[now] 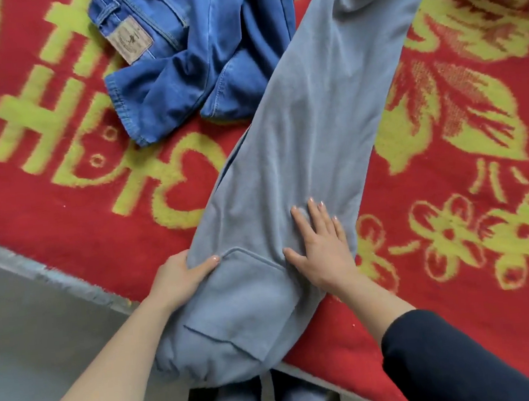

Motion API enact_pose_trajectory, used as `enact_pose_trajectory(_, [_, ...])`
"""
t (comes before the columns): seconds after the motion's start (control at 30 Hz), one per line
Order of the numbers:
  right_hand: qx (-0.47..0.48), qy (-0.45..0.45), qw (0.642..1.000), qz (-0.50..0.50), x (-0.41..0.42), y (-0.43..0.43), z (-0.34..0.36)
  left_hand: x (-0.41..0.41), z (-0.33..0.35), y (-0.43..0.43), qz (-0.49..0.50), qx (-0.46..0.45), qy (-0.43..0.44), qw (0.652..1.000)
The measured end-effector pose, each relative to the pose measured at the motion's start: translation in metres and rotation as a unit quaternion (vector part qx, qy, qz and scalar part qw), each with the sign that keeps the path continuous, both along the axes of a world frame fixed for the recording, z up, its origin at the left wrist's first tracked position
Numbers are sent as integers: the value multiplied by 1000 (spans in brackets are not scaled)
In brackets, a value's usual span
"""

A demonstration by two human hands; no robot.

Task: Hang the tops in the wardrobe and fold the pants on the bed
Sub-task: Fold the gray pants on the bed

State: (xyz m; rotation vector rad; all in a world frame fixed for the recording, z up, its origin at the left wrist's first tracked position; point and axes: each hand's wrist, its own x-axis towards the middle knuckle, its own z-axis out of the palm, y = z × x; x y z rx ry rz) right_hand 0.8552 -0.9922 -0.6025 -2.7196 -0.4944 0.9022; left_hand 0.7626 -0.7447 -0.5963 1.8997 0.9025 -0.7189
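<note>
Left hand (pixel 180 279) grips the grey sweatpants (pixel 306 115) at their edge; right hand (pixel 323 253) presses flat just beside it; blue jeans (pixel 185 62) lie beyond.
</note>
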Motion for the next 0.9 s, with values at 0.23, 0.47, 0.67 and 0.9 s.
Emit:
enact_pose_trajectory(0.23, [73, -105, 911, -393, -114, 25, 3, -45, -2, 28, -115, -7, 52, 992])
enact_pose_trajectory(0.47, [263, 132, 665, -686, -204, 66, 3, -105, 8, 37, 37, -139, 58, 988])
enact_pose_trajectory(0.67, [262, 290, 671, -630, -201, 45, 9, -118, 22, 32, -27, -292, 70, 954])
enact_pose_trajectory(0.9, [110, 534, 686, -481, -244, 4, 34, -137, 33, 22, -325, -221, 386, 835])
